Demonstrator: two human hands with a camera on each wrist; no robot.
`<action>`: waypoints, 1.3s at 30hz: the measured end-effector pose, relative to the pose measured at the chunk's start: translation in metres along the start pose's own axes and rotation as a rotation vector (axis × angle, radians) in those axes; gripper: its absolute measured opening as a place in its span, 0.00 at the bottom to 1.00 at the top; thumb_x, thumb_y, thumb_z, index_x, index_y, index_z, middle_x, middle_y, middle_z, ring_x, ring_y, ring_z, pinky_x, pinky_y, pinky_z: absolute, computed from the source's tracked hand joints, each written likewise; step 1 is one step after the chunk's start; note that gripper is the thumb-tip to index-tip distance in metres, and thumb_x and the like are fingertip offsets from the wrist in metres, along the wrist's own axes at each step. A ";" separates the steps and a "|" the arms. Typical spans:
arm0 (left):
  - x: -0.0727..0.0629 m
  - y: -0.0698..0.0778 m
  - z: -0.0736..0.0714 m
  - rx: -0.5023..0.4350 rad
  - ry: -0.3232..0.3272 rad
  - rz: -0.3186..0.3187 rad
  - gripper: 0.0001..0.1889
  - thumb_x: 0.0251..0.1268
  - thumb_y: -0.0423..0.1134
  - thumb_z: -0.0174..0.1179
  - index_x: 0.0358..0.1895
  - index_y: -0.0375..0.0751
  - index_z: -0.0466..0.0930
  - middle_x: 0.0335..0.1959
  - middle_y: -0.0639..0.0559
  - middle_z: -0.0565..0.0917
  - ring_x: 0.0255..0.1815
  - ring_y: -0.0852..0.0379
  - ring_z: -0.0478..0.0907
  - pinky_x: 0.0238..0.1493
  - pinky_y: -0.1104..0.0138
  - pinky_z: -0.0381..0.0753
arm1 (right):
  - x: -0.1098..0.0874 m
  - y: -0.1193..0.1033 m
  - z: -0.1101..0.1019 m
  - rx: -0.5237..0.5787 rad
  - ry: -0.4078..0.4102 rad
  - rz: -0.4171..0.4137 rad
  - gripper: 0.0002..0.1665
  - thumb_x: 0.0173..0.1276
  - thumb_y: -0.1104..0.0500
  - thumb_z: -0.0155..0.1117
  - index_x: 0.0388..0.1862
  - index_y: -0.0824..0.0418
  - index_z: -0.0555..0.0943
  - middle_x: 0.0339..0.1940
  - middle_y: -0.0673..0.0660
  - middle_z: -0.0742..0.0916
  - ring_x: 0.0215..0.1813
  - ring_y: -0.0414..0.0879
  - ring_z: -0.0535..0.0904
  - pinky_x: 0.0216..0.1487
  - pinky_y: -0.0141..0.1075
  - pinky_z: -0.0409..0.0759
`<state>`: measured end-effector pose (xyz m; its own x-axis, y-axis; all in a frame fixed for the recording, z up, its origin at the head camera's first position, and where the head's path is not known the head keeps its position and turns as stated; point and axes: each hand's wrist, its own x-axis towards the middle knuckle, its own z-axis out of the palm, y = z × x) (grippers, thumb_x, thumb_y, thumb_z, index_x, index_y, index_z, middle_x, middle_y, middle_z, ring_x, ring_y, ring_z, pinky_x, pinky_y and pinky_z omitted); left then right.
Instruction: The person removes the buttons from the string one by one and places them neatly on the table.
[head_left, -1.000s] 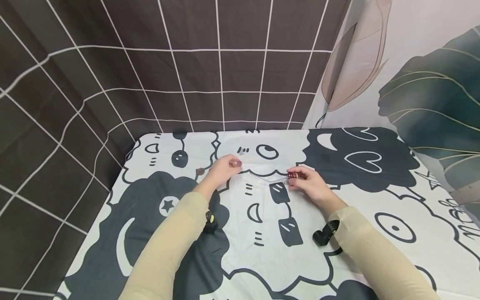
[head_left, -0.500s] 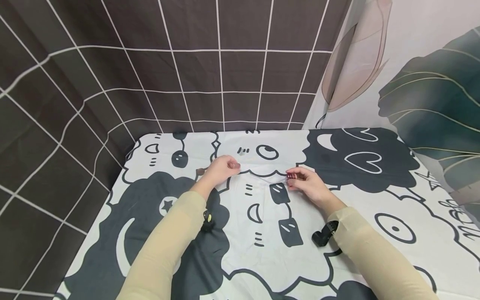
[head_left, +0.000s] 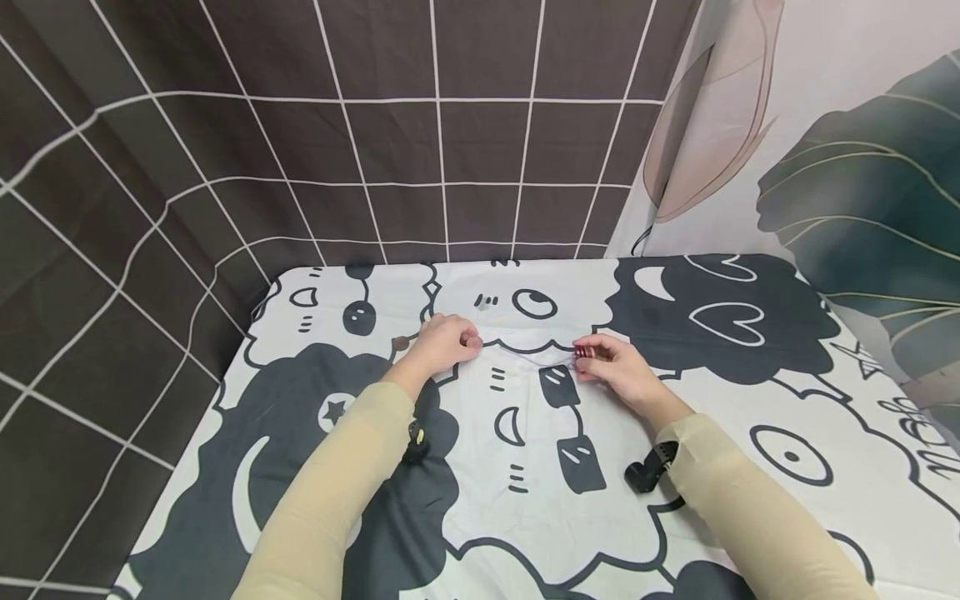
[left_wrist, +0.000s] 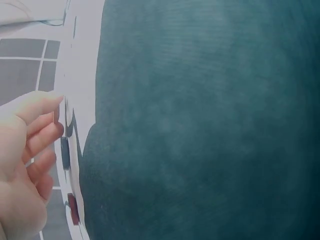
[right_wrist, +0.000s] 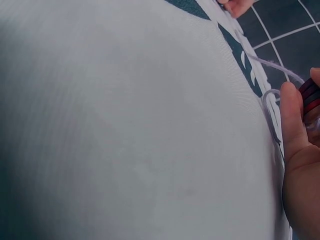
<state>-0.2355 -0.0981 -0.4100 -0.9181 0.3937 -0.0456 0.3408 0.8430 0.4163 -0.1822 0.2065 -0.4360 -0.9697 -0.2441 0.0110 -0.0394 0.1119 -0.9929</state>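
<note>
My right hand (head_left: 618,371) holds a small dark red ridged bundle (head_left: 584,352) between thumb and fingers. In the right wrist view the bundle (right_wrist: 311,97) shows dark and red bands, and a pale string (right_wrist: 272,64) runs from it toward my left hand (right_wrist: 237,7). My left hand (head_left: 446,343) is above the cloth to the left, thumb and forefinger tips together, seemingly on the string's far end; the pinch itself is barely visible. A small brown-red piece (head_left: 401,342) lies beside the left wrist, and also shows as a reddish piece (left_wrist: 73,209) in the left wrist view.
A black-and-white cartoon cloth (head_left: 555,525) covers the surface beneath both hands. Dark grid-patterned fabric (head_left: 480,142) hangs behind and to the left. A leaf-print curtain (head_left: 862,183) hangs on the right. Each wrist carries a black camera.
My left hand has shifted slightly left and lower, and turned a little so its fingertips show differently. The right hand and the red bundle have barely moved.
</note>
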 end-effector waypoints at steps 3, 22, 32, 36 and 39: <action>0.000 0.000 0.001 0.011 -0.008 0.001 0.12 0.61 0.44 0.58 0.46 0.46 0.82 0.42 0.53 0.79 0.46 0.51 0.69 0.53 0.55 0.63 | 0.000 -0.001 0.000 -0.006 0.002 0.006 0.22 0.59 0.72 0.61 0.53 0.77 0.72 0.39 0.57 0.78 0.37 0.40 0.79 0.38 0.35 0.82; 0.006 0.008 0.002 -0.244 -0.028 -0.081 0.29 0.60 0.49 0.62 0.63 0.40 0.69 0.52 0.47 0.76 0.54 0.51 0.72 0.56 0.60 0.71 | 0.000 -0.001 0.000 0.011 -0.011 0.001 0.22 0.59 0.72 0.62 0.53 0.78 0.71 0.38 0.56 0.79 0.38 0.41 0.80 0.39 0.36 0.82; 0.007 0.015 0.001 -0.333 -0.029 -0.092 0.28 0.60 0.46 0.63 0.63 0.40 0.69 0.51 0.48 0.78 0.53 0.52 0.75 0.52 0.62 0.74 | 0.000 -0.001 0.000 0.014 -0.007 -0.002 0.23 0.59 0.72 0.62 0.53 0.79 0.71 0.38 0.55 0.80 0.38 0.42 0.80 0.39 0.36 0.82; 0.007 0.017 0.003 -0.350 -0.020 -0.096 0.28 0.60 0.45 0.62 0.63 0.41 0.69 0.51 0.50 0.77 0.53 0.52 0.74 0.51 0.62 0.74 | -0.001 -0.002 0.000 0.004 -0.001 0.006 0.23 0.60 0.72 0.62 0.54 0.79 0.71 0.39 0.56 0.80 0.38 0.41 0.80 0.39 0.36 0.82; 0.007 0.019 0.003 -0.357 -0.011 -0.096 0.28 0.60 0.45 0.62 0.63 0.42 0.69 0.51 0.50 0.77 0.53 0.52 0.74 0.51 0.62 0.74 | -0.001 -0.002 0.000 -0.006 -0.004 0.006 0.24 0.60 0.72 0.62 0.54 0.79 0.70 0.40 0.57 0.79 0.38 0.41 0.79 0.40 0.36 0.82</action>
<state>-0.2345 -0.0784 -0.4056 -0.9396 0.3245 -0.1084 0.1594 0.6956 0.7005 -0.1815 0.2063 -0.4337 -0.9689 -0.2475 0.0042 -0.0348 0.1194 -0.9922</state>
